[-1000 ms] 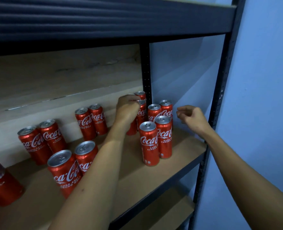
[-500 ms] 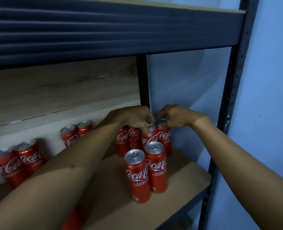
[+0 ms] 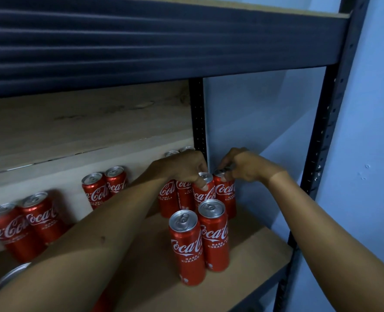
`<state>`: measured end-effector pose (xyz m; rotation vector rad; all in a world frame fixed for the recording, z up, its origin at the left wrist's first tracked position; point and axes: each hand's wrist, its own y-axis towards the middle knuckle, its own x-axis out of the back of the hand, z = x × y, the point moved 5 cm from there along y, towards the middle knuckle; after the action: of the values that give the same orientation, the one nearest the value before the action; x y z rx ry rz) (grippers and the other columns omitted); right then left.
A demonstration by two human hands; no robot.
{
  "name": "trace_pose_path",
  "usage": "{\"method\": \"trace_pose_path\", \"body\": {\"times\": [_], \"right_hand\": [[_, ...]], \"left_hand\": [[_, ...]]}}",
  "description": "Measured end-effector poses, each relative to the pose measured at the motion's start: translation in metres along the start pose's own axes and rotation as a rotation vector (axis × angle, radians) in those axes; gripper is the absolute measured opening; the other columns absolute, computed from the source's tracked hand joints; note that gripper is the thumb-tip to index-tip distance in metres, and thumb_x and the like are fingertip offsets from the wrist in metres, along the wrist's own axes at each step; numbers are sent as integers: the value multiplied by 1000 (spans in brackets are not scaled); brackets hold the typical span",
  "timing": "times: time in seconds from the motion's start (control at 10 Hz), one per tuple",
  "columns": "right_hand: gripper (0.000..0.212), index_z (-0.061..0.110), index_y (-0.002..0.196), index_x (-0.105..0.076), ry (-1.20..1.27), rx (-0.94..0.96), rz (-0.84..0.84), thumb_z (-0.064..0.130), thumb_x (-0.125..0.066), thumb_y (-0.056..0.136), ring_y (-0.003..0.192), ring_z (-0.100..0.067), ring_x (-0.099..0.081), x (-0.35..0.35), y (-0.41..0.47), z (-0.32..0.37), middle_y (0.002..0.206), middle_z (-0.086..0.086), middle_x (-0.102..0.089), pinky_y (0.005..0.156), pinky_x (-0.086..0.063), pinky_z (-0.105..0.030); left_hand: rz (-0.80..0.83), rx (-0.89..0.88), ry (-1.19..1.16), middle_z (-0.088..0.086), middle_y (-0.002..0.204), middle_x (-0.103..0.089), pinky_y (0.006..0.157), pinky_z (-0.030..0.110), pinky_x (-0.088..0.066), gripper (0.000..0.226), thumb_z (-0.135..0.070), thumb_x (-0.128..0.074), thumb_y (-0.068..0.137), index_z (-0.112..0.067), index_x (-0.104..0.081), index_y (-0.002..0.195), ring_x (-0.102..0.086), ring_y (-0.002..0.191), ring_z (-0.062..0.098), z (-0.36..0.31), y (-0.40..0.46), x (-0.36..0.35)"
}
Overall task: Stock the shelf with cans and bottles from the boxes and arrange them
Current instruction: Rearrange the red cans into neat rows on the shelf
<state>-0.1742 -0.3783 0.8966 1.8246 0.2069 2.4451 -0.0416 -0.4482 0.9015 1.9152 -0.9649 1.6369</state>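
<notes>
My fingers are curled down over can tops at the back right corner of the shelf: my left hand grips the rim of one slim red aluminium cola can, thumb pressed on its side, and my right hand pinches the rim of the neighbouring red can against the black upright post. Both cans stand upright, touching each other, in a row along the back. Just in front of them a pair of matching red cans stands side by side on the pale wooden shelf board. Further left, more red cans sit in loose pairs, well apart, so I judge stocking is partly done and the tidying into rows is only begun. No boxes or bottles are in view, so I cannot say what remains to unpack.
</notes>
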Motion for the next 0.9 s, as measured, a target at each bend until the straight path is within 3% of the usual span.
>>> {"method": "trace_pose_path", "body": {"times": [0.3,0.6,0.9], "right_hand": [[36,13,125,-66,21,-25,-1,22,-69,90,117,-20,-54,-5,1,-6,132,-4,-54,86,-41,-20],[35,14,123,-67,9,-8,-1,22,-69,89,115,-21,-57,-8,3,-8,129,-6,-60,91,-46,-26],[35,15,125,-66,31,-17,5,24,-68,90,117,-21,-55,-11,3,-10,131,-4,-55,87,-43,-23]], "left_hand": [[-51,1,32,7,110,-70,92,40,-53,34,-29,-76,81,-12,-70,110,-66,103,22,-1,-8,-1],[-74,-23,-10,9,119,-67,97,39,-50,33,-21,-71,87,-10,-67,118,-62,110,23,3,-6,-3],[-87,-22,-22,12,119,-67,97,40,-50,31,-20,-67,90,-6,-66,118,-63,110,26,-3,-13,-3]]}}
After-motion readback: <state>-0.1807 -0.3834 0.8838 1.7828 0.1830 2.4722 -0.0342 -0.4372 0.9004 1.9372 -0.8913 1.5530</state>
